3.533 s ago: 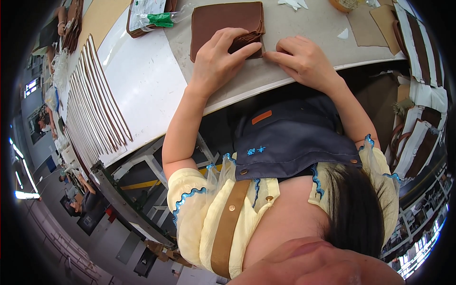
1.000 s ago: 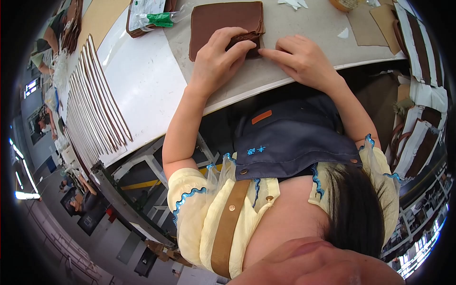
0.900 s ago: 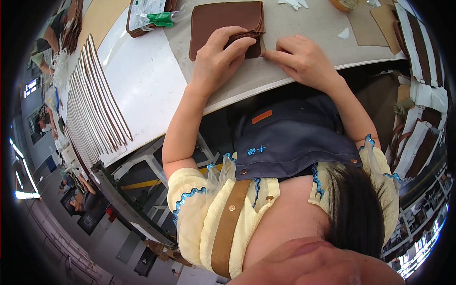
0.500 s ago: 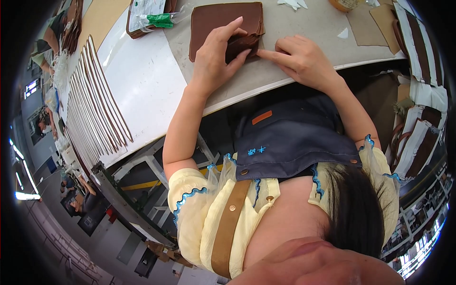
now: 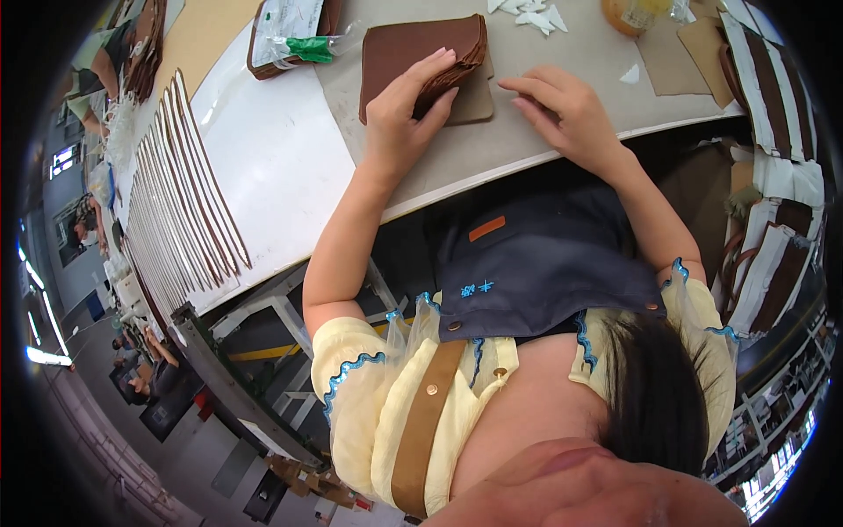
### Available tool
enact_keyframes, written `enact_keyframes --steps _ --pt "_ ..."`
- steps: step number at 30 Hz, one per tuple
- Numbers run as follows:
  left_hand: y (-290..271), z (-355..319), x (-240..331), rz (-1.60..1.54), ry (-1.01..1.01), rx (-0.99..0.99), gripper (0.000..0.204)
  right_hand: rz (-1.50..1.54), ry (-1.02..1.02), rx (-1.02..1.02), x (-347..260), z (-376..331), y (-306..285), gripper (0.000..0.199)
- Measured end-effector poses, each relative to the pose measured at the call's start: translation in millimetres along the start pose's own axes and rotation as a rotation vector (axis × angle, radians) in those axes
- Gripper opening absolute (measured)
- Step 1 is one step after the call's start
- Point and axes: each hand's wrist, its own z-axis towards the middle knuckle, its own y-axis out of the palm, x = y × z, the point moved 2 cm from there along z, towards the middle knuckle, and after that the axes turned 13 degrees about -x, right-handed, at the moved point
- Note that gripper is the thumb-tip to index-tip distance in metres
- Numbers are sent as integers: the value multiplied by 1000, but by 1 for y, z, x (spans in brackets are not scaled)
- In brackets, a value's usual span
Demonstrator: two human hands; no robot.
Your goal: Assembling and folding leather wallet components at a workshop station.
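Note:
A stack of thin brown leather pieces [image 5: 413, 48] lies on the grey table top in front of me. My left hand [image 5: 402, 114] grips its right edge, fingers over the top and thumb at the near side, and the layers there are bent up and fanned. Beneath the raised edge shows a lighter brown flat piece [image 5: 475, 104]. My right hand [image 5: 566, 110] is just right of the stack, apart from it. Its index finger and thumb point left with a gap between them, and nothing shows in them.
Long thin brown strips [image 5: 189, 193] lie in a row on the white surface at left. A wrapped bundle with green tape [image 5: 309, 48], white scraps [image 5: 534, 16], a jar of amber stuff [image 5: 634, 13] and brown sheets [image 5: 672, 57] lie farther back. Brown-and-white panels [image 5: 773, 97] hang at right.
My right hand has drawn back to the right from the stack's edge. The bent-up layers have shifted under my left hand, and the lighter piece below now shows.

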Motion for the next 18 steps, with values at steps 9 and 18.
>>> enact_keyframes --steps 9,18 --pt "2 -3 -3 -196 -105 105 44 1564 418 118 -26 9 8 59" --pt "1 -3 8 -21 44 -32 48 1724 314 -219 -6 62 27 40"
